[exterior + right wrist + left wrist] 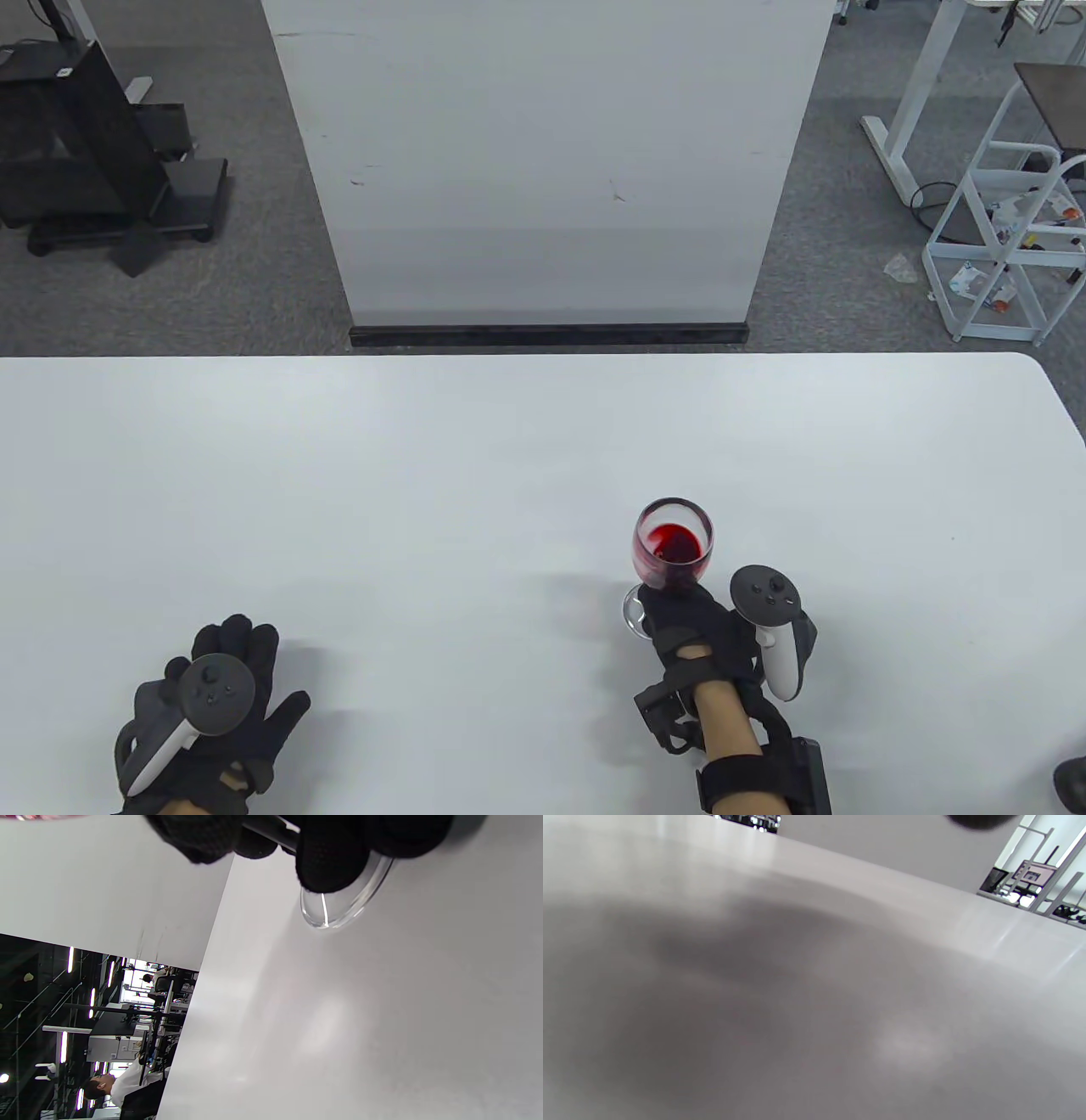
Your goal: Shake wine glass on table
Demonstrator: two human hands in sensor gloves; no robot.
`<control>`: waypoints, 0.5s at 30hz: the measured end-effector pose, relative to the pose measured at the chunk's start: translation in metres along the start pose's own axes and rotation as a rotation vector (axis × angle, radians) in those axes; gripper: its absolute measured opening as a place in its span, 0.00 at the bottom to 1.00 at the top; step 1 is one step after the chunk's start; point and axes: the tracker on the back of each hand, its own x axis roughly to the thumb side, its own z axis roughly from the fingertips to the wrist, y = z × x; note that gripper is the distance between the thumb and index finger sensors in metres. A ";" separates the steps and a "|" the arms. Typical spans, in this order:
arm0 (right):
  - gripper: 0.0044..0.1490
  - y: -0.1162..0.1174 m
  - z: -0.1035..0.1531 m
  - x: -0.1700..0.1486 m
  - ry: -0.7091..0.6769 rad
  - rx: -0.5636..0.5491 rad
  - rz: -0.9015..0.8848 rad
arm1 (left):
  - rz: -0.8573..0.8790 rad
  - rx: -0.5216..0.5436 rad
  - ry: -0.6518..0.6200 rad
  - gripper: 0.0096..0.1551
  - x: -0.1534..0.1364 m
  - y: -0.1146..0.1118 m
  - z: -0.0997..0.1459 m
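Observation:
A clear wine glass [673,543] with red wine in its bowl stands at the near right of the white table [424,475]. My right hand [683,620] grips its stem just below the bowl; the round foot [632,609] shows to the left of the fingers. In the right wrist view my gloved fingers [331,861] wrap the stem above the glass foot [339,910], which tilts against the tabletop. My left hand [229,713] lies flat on the table at the near left, fingers spread, holding nothing. The left wrist view shows only blurred tabletop [814,984].
A white panel [543,161] with a black base stands just beyond the table's far edge. A white wire rack [1010,229] and desk legs stand on the floor at the right, black equipment [76,144] at the left.

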 end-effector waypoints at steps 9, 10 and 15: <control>0.34 -0.004 0.002 0.001 0.007 -0.028 0.014 | -0.004 0.004 0.002 0.48 0.000 0.000 0.000; 0.33 -0.006 0.002 0.001 0.013 -0.028 0.031 | -0.004 0.007 0.001 0.48 0.000 0.000 0.000; 0.35 -0.002 0.001 -0.002 0.004 -0.020 -0.003 | -0.005 0.003 0.004 0.48 -0.001 -0.001 -0.001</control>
